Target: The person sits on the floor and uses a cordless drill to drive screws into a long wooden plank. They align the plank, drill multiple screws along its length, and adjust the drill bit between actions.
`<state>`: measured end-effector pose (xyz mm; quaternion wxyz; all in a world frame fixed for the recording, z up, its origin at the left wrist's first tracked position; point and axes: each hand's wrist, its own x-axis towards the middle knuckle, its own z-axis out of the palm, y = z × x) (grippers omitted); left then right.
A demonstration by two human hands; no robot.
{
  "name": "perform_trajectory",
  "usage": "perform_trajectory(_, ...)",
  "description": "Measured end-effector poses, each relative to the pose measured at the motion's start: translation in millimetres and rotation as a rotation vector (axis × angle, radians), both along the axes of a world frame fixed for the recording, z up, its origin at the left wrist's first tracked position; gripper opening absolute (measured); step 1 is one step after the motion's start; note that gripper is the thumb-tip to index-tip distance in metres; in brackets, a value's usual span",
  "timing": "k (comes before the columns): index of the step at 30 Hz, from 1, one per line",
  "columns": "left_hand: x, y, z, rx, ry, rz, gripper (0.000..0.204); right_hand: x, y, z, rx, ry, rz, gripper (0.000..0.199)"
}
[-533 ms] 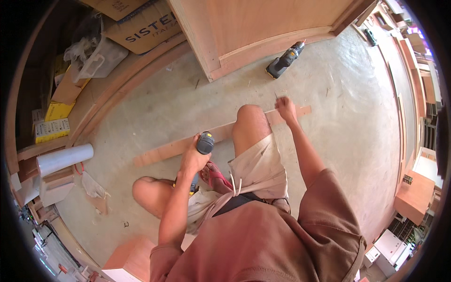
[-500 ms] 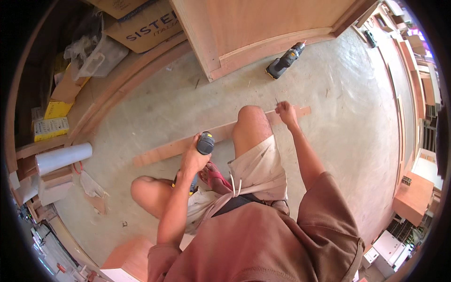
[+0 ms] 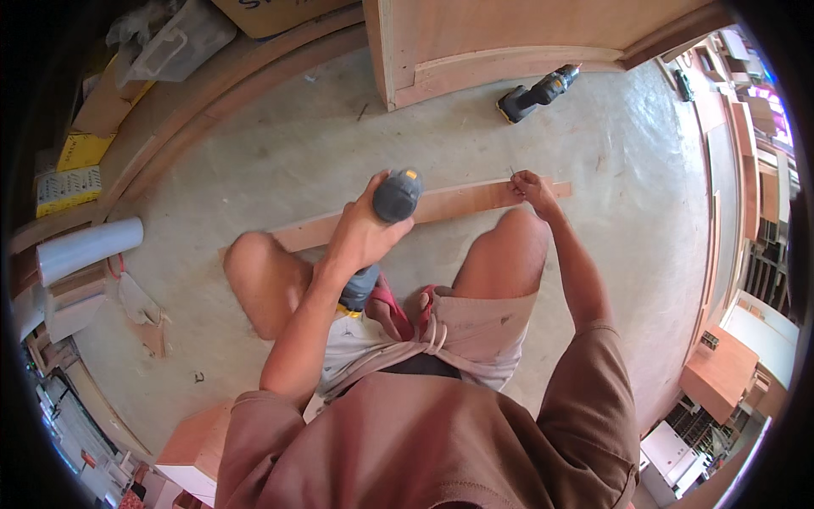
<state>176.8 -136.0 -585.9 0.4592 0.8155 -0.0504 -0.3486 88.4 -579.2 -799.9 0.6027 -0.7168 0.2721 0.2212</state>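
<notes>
My left hand (image 3: 363, 233) grips a black cordless drill (image 3: 398, 197) with yellow details. Its rounded back end points up toward me, and its battery base sits below my wrist, above my lap. What its front end carries is hidden. Beyond my knees, a long narrow wooden plank (image 3: 458, 202) lies across the concrete floor. My right hand (image 3: 534, 188) is at the plank's right end, its fingertips pinching a thin screw (image 3: 512, 171) that stands up from them. From this view I cannot tell whether the screw touches the wood.
A second cordless drill (image 3: 536, 93) lies on the floor (image 3: 441, 136) beside a large wooden panel frame (image 3: 509, 72). At the left are a plastic-wrapped roll (image 3: 90, 250), yellow boxes (image 3: 69, 187) and a clear bin (image 3: 180, 44). A wooden box (image 3: 719, 369) stands at the right.
My left hand has raised the drill and carried it forward and right, closer to the plank. The right hand, with the screw, has shifted slightly over the plank's right end. My knees have spread apart.
</notes>
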Motion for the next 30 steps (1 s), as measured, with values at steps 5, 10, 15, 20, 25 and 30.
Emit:
perform_trajectory(5,25.6,-26.7,8.5,-0.377,0.156,0.165,0.072,18.5,-11.2,19.1,-0.027,0.255,0.155,0.018)
perform_trajectory(10,28.2,-45.6,-25.8,-0.534,0.228,0.372,0.026,5.7,2.6,41.3,-0.018,0.316,0.111,0.018)
perform_trajectory(15,41.9,-65.3,-40.0,-0.503,0.318,0.345,0.036,-34.9,-20.6,65.6,-0.148,0.422,0.298,0.028)
perform_trajectory(20,52.8,-69.8,-44.1,-0.508,0.285,0.338,0.033,-13.0,3.0,52.5,-0.223,0.357,0.268,0.038)
perform_trajectory(25,46.3,-86.4,-39.6,-0.461,0.212,0.347,0.022,34.1,52.0,84.0,0.032,0.151,-0.214,0.038)
perform_trajectory(30,40.8,-90.1,-39.9,-0.444,-0.113,0.222,0.060,90.5,82.8,118.8,0.515,0.145,-0.401,0.022)
